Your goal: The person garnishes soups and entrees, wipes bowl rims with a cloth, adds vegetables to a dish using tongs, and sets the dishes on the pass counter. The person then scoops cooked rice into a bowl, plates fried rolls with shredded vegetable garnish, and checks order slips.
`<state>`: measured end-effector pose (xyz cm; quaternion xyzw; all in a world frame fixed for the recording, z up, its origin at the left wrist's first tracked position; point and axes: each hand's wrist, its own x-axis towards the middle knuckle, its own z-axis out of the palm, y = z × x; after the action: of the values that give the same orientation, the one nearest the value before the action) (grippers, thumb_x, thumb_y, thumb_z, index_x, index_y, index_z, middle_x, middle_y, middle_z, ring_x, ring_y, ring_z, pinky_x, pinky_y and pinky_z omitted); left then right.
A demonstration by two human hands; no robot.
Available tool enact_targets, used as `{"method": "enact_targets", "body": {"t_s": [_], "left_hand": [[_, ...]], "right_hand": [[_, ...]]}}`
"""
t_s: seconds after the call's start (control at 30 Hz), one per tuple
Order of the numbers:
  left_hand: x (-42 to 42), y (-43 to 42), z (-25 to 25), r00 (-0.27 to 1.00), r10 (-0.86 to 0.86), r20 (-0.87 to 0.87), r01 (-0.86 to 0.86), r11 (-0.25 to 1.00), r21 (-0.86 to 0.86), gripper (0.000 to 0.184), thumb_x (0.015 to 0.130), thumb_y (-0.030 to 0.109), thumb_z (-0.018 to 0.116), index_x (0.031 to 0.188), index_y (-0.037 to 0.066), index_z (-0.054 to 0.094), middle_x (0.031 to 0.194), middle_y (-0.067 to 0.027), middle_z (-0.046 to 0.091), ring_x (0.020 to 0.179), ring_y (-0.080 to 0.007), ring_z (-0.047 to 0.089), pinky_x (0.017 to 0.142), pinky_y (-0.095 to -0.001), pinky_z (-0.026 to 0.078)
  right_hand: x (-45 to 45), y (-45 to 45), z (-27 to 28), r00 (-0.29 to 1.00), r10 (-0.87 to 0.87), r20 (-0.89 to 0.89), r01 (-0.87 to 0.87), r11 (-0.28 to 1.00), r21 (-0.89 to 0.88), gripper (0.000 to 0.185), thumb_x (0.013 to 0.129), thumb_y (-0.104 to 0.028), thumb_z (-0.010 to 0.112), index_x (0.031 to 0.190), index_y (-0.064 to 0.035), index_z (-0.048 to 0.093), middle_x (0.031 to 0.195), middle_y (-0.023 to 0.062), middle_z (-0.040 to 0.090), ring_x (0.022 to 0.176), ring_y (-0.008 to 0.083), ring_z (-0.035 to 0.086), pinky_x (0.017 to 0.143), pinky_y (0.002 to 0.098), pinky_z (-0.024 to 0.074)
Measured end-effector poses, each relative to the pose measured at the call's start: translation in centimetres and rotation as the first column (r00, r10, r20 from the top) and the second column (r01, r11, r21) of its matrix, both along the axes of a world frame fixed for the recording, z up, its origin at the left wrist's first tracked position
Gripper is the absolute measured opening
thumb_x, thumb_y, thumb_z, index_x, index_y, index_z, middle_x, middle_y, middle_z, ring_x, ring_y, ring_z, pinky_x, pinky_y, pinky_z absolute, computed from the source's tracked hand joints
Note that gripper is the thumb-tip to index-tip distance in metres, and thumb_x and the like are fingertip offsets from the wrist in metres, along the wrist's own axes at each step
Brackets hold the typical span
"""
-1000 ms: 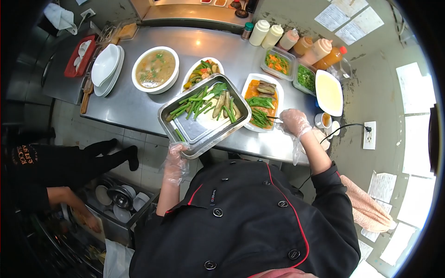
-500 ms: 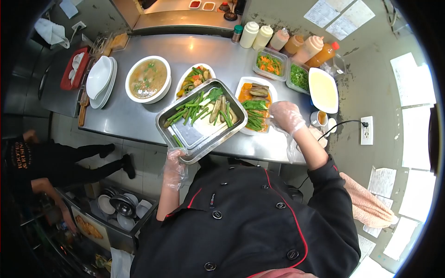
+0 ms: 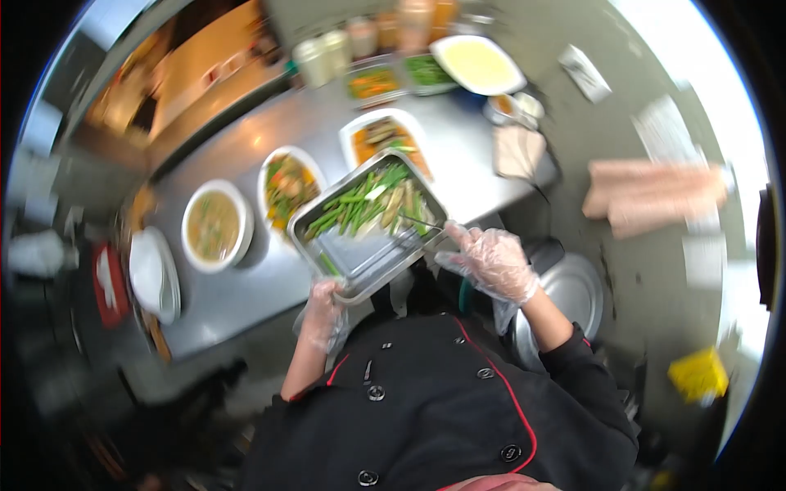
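My left hand (image 3: 322,315), in a clear plastic glove, grips the near left corner of a metal tray (image 3: 356,252). Cut green beans (image 3: 352,204), leafy greens and pale eggplant pieces lie in the tray's far half. My right hand (image 3: 495,263), gloved too, is closed around a thin metal utensil (image 3: 422,222) reaching over the tray's right rim; its kind is unclear. Just beyond the tray is a white dish (image 3: 350,139) of orange sauce and eggplant, partly hidden by it. To the left stands an oval dish of mixed vegetables (image 3: 291,188).
A bowl of soup (image 3: 214,225) and stacked white plates (image 3: 149,274) stand along the counter (image 3: 237,299). Sauce bottles (image 3: 334,53), containers of cut vegetables (image 3: 374,84) and a yellow-filled dish (image 3: 479,64) line the back. A towel (image 3: 655,192) hangs at right.
My view has turned to the right. My right hand has drawn back from the orange-sauce dish to the tray's right side, with the utensil over the tray. My left hand still holds the tray.
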<state>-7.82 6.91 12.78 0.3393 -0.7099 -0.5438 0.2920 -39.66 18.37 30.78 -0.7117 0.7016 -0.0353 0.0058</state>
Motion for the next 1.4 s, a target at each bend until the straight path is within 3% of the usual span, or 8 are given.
{"method": "enact_targets", "body": {"t_s": [0.1,0.27,0.4,0.6,0.87,1.0,1.27,1.4], "left_hand": [[-1.9,-0.5,1.6,0.966,0.19,-0.177,0.082,0.426,0.901,0.005,0.07,0.008,0.061,0.072,0.005,0.057,0.075,-0.0066,0.061,0.071,-0.0218,0.06,0.067,-0.0355,0.049],[-5.3,0.2,3.7,0.907,-0.391,0.152,0.42,0.837,-0.352,0.026,0.051,0.004,0.071,0.071,0.004,0.054,0.07,-0.0097,0.058,0.066,-0.0258,0.058,0.063,-0.0345,0.047],[-10.7,4.4,7.1,0.947,-0.32,0.014,0.168,0.533,0.829,0.014,0.061,0.013,0.059,0.067,0.001,0.054,0.07,-0.0068,0.056,0.065,-0.0213,0.057,0.062,-0.0301,0.045],[-14.5,10.0,5.0,0.777,-0.629,0.018,0.607,0.756,0.245,0.012,0.066,0.009,0.052,0.058,0.001,0.055,0.066,-0.0064,0.057,0.058,-0.0171,0.053,0.059,-0.0278,0.043],[-20.5,26.5,11.7,0.526,-0.849,0.056,0.519,0.372,0.769,0.012,0.066,0.007,0.054,0.076,0.003,0.057,0.076,-0.0063,0.058,0.068,-0.018,0.058,0.062,-0.0297,0.049],[-22.7,36.1,16.3,0.548,-0.837,0.012,0.381,0.262,0.887,0.034,0.063,0.003,0.052,0.098,0.003,0.053,0.085,-0.0072,0.058,0.072,-0.0197,0.059,0.065,-0.0327,0.053],[-24.7,47.7,14.0,0.045,-0.974,-0.22,0.636,-0.142,0.759,0.031,0.075,0.01,0.056,0.104,0.0,0.052,0.084,-0.0052,0.058,0.078,-0.0141,0.055,0.072,-0.0278,0.045],[-24.4,55.9,14.5,-0.091,-0.948,-0.305,0.462,-0.312,0.83,0.059,0.079,0.026,0.06,0.128,-0.001,0.042,0.114,-0.011,0.055,0.102,-0.0227,0.055,0.09,-0.0367,0.047]], "right_hand": [[1.8,7.4,0.0,0.965,-0.252,0.068,0.259,0.954,-0.149,0.05,0.084,-0.034,0.06,0.125,-0.0073,0.049,0.069,0.0059,0.05,0.055,0.0211,0.054,0.05,0.0345,0.0454],[1.8,19.5,1.6,0.517,-0.791,0.328,0.854,0.506,-0.125,0.037,0.085,-0.031,0.06,0.109,-0.0043,0.052,0.072,0.0153,0.061,0.067,0.0354,0.061,0.06,0.0431,0.0484],[2.5,34.0,6.8,-0.018,-0.977,0.213,0.941,-0.089,-0.326,0.028,0.082,-0.029,0.063,0.084,-0.0027,0.054,0.07,0.02,0.059,0.068,0.0368,0.06,0.06,0.0439,0.0482],[0.0,60.3,10.7,-0.63,-0.762,-0.149,0.74,-0.53,-0.414,0.034,0.071,-0.035,0.071,0.077,-0.002,0.068,0.086,0.0205,0.065,0.079,0.0364,0.064,0.071,0.0428,0.0519],[-9.8,74.9,0.2,-0.463,-0.849,-0.255,0.83,-0.516,0.209,0.029,0.082,-0.026,0.059,0.101,-0.0056,0.067,0.111,0.016,0.063,0.103,0.029,0.061,0.088,0.0392,0.0489],[-5.6,71.8,1.0,-0.141,-0.99,0.018,0.912,-0.137,-0.388,0.04,0.085,-0.043,0.057,0.101,-0.0065,0.066,0.102,0.0152,0.064,0.095,0.0332,0.061,0.08,0.0438,0.0485],[19.9,70.2,2.0,-0.569,-0.169,0.805,0.755,-0.495,0.43,0.053,0.091,-0.039,0.053,0.131,-0.006,0.045,0.135,0.0185,0.044,0.125,0.0293,0.043,0.102,0.0361,0.0365],[28.6,71.7,6.3,-0.741,-0.135,0.658,0.535,-0.711,0.456,0.061,0.093,-0.042,0.047,0.142,-0.0091,0.03,0.144,0.0135,0.034,0.131,0.0287,0.034,0.108,0.035,0.0276]]}}
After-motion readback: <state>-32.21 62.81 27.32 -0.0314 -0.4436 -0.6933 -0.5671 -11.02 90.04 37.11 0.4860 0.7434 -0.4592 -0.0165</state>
